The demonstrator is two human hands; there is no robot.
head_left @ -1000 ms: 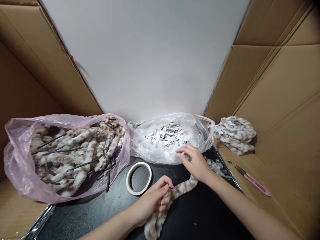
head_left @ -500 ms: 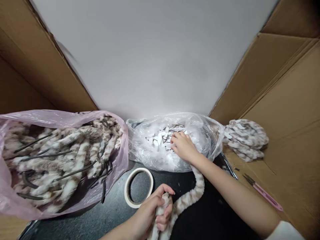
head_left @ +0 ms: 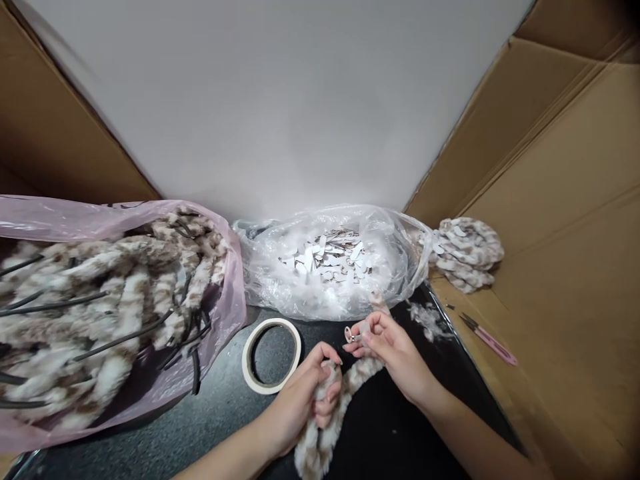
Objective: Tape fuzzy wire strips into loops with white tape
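Note:
My left hand [head_left: 320, 387] is closed round the end of a white-and-brown furry cord [head_left: 313, 453], which loops below the hand and runs up behind my right hand. Between the thumb and fingers of my right hand [head_left: 387, 343] is a small metal piece with a ring-shaped end and a whitish tab [head_left: 356, 337], held just right of the cord end. The two hands are close but apart. Above them lies a clear plastic bag [head_left: 280, 300], its mouth open on a heap of white tabs with thin metal parts [head_left: 337, 257].
A roll of cream tape [head_left: 249, 363] lies left of my left hand. Beyond it a pink plastic bag [head_left: 233, 280] holds furry cords with dark ends. At right are pink-handled snips [head_left: 493, 341], a furry bundle [head_left: 470, 253] and fluff [head_left: 429, 321]. Cardboard [head_left: 565, 200] stands alongside.
My right hand has come out of the clear bag with a small tabbed metal piece and moved down beside my left hand. The left hand keeps its hold. The view has shifted slightly.

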